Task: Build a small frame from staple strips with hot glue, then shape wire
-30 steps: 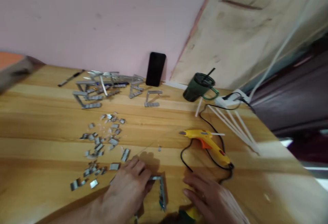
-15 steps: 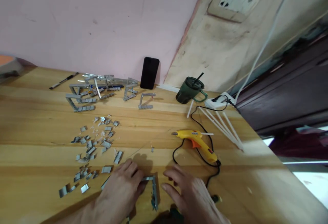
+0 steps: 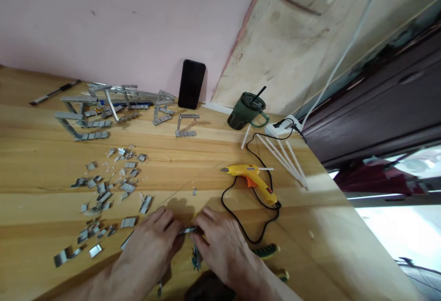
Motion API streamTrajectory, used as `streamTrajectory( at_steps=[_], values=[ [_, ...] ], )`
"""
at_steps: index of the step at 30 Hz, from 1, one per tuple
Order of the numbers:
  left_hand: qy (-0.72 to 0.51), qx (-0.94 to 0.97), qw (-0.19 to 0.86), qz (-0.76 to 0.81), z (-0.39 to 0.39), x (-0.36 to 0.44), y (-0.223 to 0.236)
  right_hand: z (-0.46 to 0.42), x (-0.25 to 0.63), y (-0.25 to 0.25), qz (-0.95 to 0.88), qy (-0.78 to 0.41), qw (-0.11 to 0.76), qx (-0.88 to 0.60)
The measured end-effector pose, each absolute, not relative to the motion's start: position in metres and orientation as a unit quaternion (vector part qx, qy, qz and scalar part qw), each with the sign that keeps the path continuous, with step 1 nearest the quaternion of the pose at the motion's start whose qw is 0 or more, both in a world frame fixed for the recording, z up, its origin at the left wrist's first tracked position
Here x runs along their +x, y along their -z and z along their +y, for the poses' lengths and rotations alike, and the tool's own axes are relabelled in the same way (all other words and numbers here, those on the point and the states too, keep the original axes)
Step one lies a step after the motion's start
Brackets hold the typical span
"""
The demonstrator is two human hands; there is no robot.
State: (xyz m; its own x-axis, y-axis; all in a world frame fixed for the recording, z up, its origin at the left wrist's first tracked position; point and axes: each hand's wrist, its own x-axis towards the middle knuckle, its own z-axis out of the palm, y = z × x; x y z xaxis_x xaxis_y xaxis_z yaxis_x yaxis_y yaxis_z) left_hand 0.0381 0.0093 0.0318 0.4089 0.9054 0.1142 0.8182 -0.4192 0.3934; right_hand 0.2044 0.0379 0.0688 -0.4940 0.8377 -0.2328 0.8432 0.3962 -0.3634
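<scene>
- Apparently, my left hand (image 3: 151, 239) and right hand (image 3: 222, 243) both pinch the grey metal frame (image 3: 188, 230), near side.
- Probably it's light, stiffish but bendable; I'd grip it close to a corner.

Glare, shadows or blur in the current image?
Head view: patch beyond the table's right edge is blown out white; head view: soft shadow falls just ahead of left hand and right hand; head view: label on the yellow glue gun is too soft to read.

Black phone (image 3: 192, 84) leaning against pink wall (image 3: 113, 30), lidded green mug (image 3: 240, 114) with dark straw (image 3: 258, 94), pen (image 3: 51, 94), white power strip (image 3: 274, 129)
</scene>
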Motion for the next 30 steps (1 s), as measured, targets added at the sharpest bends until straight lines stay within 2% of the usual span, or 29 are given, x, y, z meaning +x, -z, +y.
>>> streamTrajectory(
  at_steps=[18, 25, 30],
  values=[
    [-0.101, 0.727, 0.366, 0.572, 0.022, 0.03, -0.067, 0.033, 0.203, -0.067, 0.834, 0.234, -0.046, 0.498],
    [-0.115, 0.682, 0.432, 0.578, 0.023, 0.026, -0.071, 0.037, 0.204, -0.073, 0.794, 0.357, -0.127, 0.476],
    [-0.101, 0.664, 0.439, 0.597, 0.022, 0.027, -0.082, 0.039, 0.205, -0.081, 0.749, 0.439, -0.13, 0.479]
  ],
)
